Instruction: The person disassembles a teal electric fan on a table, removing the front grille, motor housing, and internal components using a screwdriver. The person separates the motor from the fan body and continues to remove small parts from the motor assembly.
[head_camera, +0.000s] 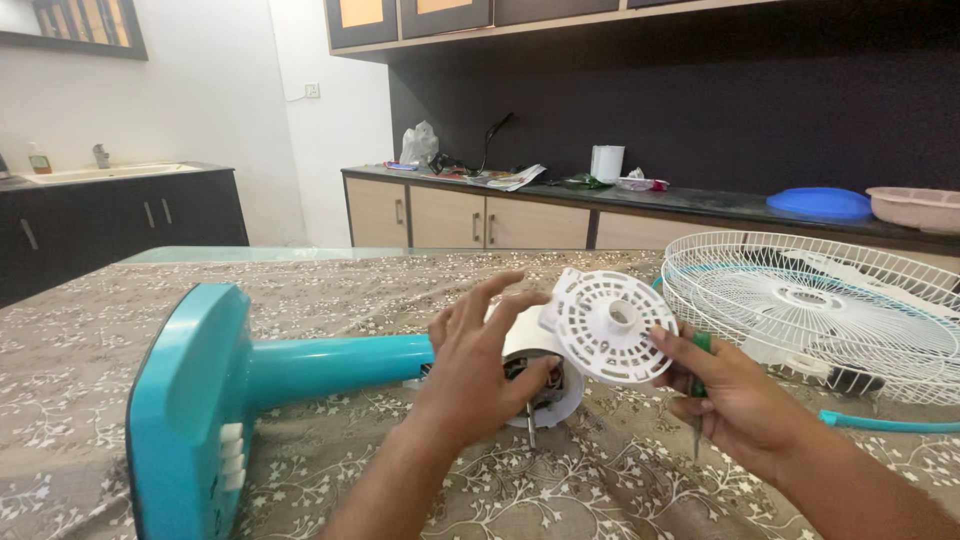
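A turquoise fan stand lies on its side on the table, base toward me at the left. Its white motor housing is at the right end of the pole, with the motor showing inside. My left hand rests on that housing, fingers spread. My right hand holds a round white slotted cover by its edge, lifted just right of the housing. The same hand also grips a green-handled screwdriver, tip pointing down.
White wire fan guards with a turquoise rim lie at the right on the flowered tablecloth. A turquoise cable runs along the cloth. Behind is a dark counter with a paper roll, blue lid and pink basin; a sink counter stands far left.
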